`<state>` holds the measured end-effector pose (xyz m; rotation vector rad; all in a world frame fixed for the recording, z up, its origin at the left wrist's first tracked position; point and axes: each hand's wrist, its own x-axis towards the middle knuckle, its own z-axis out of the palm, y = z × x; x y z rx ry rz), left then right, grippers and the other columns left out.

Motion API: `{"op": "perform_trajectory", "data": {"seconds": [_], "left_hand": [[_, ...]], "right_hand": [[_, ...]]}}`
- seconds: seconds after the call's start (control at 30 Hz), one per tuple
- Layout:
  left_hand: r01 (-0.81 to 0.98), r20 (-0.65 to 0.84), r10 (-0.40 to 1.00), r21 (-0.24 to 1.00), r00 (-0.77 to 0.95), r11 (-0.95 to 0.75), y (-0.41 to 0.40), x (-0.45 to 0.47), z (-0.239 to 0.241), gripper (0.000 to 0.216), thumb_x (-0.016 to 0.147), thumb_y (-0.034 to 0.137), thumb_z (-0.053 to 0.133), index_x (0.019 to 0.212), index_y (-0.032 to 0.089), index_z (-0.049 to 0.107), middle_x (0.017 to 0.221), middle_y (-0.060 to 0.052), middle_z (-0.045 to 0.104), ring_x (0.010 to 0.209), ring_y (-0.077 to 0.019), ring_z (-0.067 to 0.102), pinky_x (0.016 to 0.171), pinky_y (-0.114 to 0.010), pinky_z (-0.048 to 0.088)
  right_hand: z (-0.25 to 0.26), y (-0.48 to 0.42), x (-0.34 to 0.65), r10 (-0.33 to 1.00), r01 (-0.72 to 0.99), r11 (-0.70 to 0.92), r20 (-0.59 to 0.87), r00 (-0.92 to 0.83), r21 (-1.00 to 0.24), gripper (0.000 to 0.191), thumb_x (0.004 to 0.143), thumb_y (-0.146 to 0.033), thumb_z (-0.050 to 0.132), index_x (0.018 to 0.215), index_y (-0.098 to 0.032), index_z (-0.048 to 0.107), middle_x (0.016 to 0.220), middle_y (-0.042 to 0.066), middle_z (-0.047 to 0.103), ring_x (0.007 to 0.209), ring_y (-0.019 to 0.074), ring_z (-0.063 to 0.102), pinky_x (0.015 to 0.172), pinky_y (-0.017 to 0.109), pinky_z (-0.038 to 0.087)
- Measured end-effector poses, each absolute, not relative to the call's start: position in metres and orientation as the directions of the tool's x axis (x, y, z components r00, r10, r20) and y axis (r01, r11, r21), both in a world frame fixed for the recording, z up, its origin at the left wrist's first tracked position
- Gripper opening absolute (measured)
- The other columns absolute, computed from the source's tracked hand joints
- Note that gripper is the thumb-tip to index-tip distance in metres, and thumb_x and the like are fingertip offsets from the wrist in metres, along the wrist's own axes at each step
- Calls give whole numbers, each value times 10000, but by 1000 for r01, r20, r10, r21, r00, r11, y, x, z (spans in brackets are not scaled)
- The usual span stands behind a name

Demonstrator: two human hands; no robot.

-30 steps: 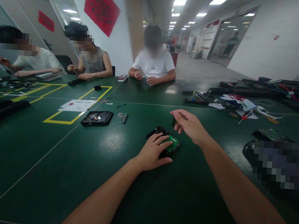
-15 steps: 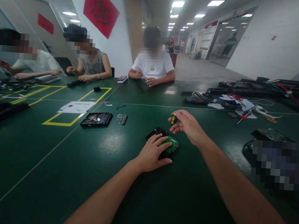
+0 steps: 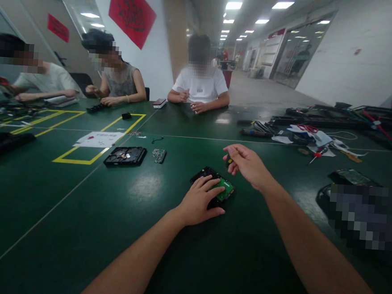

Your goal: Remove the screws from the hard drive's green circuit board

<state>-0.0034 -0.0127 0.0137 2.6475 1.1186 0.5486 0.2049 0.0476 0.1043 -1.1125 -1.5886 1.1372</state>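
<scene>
My left hand lies on a black hard drive with a green circuit board, fingers spread and pressing it onto the green table. Just beyond the drive my right hand hovers, its fingers curled round a small black and yellow tool, most likely a short screwdriver, which is largely hidden by the fingers.
An opened drive case and a small circuit board lie to the left, near a yellow taped square with a paper sheet. Tools, cables and papers clutter the far right. Three people sit across the table.
My right hand has lifted slightly and closed its fingers more tightly round the small tool. My left hand has stayed on the drive.
</scene>
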Motion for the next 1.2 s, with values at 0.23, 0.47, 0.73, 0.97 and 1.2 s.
{"op": "perform_trajectory", "data": {"seconds": [0.23, 0.47, 0.73, 0.97, 1.2], "left_hand": [[648, 248, 729, 338, 638, -683, -14, -3, 15, 720, 909, 633, 674, 1515, 290, 493, 1601, -86, 448, 1527, -370, 303, 1245, -587, 246], [650, 238, 730, 338, 640, -680, -14, -3, 16, 724, 909, 645, 665, 1521, 301, 485, 1616, -81, 429, 1536, -369, 288, 1244, -592, 243], [642, 243, 729, 353, 640, -681, -13, -3, 16, 733, 898, 641, 680, 1517, 297, 488, 1611, -87, 436, 1531, -376, 295, 1242, -593, 239], [645, 239, 726, 339, 645, -685, -13, -3, 15, 741, 899, 651, 674, 1520, 291, 489, 1609, -88, 438, 1525, -371, 305, 1242, -587, 242], [648, 244, 727, 334, 642, -684, -12, -3, 14, 735, 897, 651, 676, 1519, 305, 491, 1612, -77, 436, 1531, -366, 296, 1245, -582, 245]], "right_hand": [[106, 47, 206, 973, 217, 170, 129, -190, -961, 313, 1011, -450, 543, 1151, -201, 668, 997, 68, 705, 536, 78, 600, 448, 198, 453], [106, 42, 198, 987, 85, 118, 108, -116, -989, 277, 940, -444, 663, 1034, -220, 530, 923, 29, 658, 515, 106, 633, 395, 217, 439], [107, 43, 201, 981, 83, 147, 135, -137, -986, 247, 938, -430, 665, 1004, -217, 559, 919, 27, 679, 580, 110, 650, 487, 222, 516], [104, 48, 203, 986, 48, 135, 130, -101, -990, 215, 967, -364, 603, 1114, -215, 652, 955, 45, 673, 551, 100, 644, 433, 207, 469], [103, 48, 199, 991, -9, 109, 109, -73, -994, 219, 939, -398, 648, 1013, -215, 554, 988, 53, 709, 574, 108, 649, 490, 231, 513]]}}
